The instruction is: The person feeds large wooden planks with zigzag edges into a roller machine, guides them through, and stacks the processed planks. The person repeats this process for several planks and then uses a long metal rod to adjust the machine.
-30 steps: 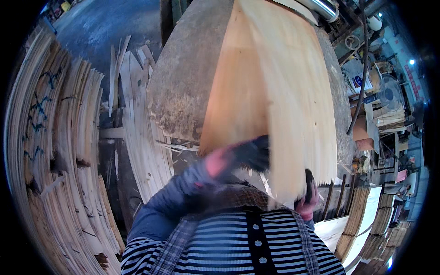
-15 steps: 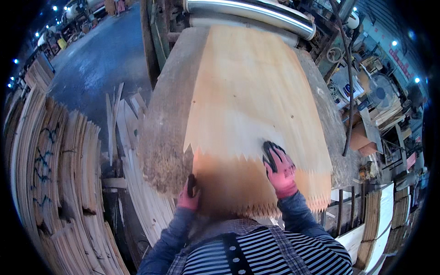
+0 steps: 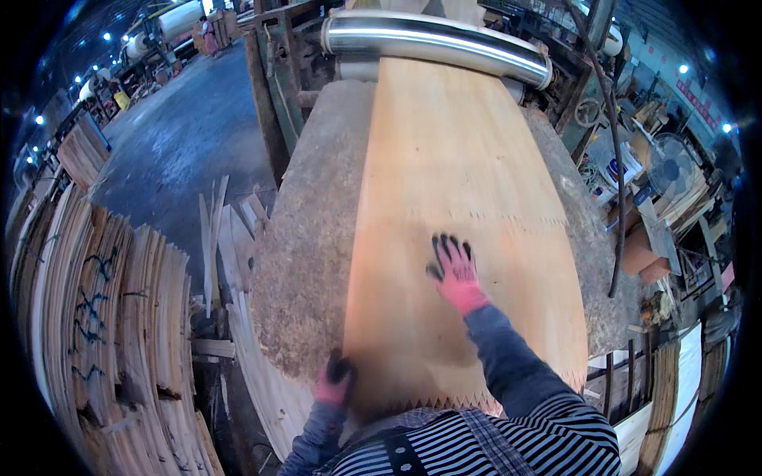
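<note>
Two pale wood veneer sheets lie end to end on a worn grey table. The far sheet [image 3: 452, 143] runs up to a shiny metal roller [image 3: 436, 41]. Its toothed near end lies along the far end of the near sheet [image 3: 508, 317]. My right hand [image 3: 456, 274], in a pink glove with black fingertips, rests flat on the near sheet with fingers spread. At that sheet's left edge, close to my body, my left hand [image 3: 333, 381] is closed on the rim in a matching glove. Its fingers show only partly.
Tall stacks of veneer [image 3: 119, 317] stand at the left, beside loose strips [image 3: 210, 238]. A dark hose [image 3: 617, 174] hangs along the table's right side. Beyond it are a fan [image 3: 671, 168] and a cardboard box [image 3: 639, 250]. More sheets [image 3: 663, 381] stand at the lower right.
Both sheets have moved away from me toward the roller, and the toothed seam lies farther off. My right hand has reached forward with fingers spread; my left hand stays at the left edge.
</note>
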### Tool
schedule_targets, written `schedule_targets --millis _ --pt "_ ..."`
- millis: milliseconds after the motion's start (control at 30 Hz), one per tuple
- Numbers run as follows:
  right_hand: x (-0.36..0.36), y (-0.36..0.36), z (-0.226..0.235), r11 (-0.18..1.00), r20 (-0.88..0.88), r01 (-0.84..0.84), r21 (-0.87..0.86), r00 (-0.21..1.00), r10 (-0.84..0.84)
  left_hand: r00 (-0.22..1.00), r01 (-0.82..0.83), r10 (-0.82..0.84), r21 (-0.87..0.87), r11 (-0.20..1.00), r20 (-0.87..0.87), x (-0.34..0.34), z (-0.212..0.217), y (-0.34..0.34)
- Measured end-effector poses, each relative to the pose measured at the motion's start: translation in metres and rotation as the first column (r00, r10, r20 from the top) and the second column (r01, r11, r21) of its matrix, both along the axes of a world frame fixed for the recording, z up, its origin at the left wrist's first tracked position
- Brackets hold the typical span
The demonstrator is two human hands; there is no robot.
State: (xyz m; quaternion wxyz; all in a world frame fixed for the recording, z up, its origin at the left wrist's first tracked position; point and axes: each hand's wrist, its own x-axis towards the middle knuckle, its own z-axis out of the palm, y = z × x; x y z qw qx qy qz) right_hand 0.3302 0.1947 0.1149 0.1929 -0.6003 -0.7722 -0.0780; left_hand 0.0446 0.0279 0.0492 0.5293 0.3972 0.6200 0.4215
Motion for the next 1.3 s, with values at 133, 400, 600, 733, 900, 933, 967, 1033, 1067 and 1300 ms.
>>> schedule_targets --millis 133,400,600,733,900,933,967,1033,1067,1300 --pt "0.007 -0.129 -0.010 0.963 -0.026 -0.057 -0.263 0.998 0.052 0.928 -0.009 0.008 0.001 1.000 0.373 -0.003 0.010 0.004" --pt "0.030 -0.313 -0.044 0.901 -0.181 -0.027 -0.434 0.982 -0.058 0.734 0.581 -0.570 0.093 0.808 0.369 0.060 0.171 0.017" --pt "0.022 -0.366 0.001 0.978 -0.317 0.192 -0.076 0.926 -0.206 0.610 0.549 -0.632 0.320 0.772 0.478 0.044 0.172 -0.027" --pt "0.001 -0.361 0.031 0.992 -0.246 -0.036 0.124 0.967 0.065 0.696 0.549 -0.671 0.411 0.728 0.257 0.016 0.079 0.002" --pt "-0.020 -0.285 0.050 0.999 -0.193 -0.041 -0.001 0.980 0.040 0.521 0.501 -0.260 0.044 0.864 -0.813 0.017 0.006 -0.024" --pt "-0.023 -0.263 0.055 0.997 -0.161 -0.051 0.051 0.985 0.058 0.514 0.484 -0.283 0.001 0.875 -0.810 0.019 0.016 -0.027" --pt "-0.019 -0.243 0.053 0.997 -0.149 -0.047 0.056 0.987 0.055 0.517 0.482 -0.313 -0.031 0.875 -0.797 0.024 0.020 -0.026" --pt "-0.012 -0.201 0.052 0.996 -0.116 -0.047 0.073 0.992 0.055 0.634 0.440 -0.283 0.035 0.897 -0.720 0.027 0.020 -0.016" --pt "-0.008 -0.177 0.051 0.995 -0.099 -0.046 0.092 0.994 0.055 0.730 0.389 -0.220 0.130 0.912 -0.647 0.022 0.006 -0.013" --pt "0.021 -0.026 0.001 0.988 -0.076 -0.040 0.148 0.996 0.052 0.867 0.163 -0.172 -0.060 0.985 -0.468 -0.002 -0.030 0.006"
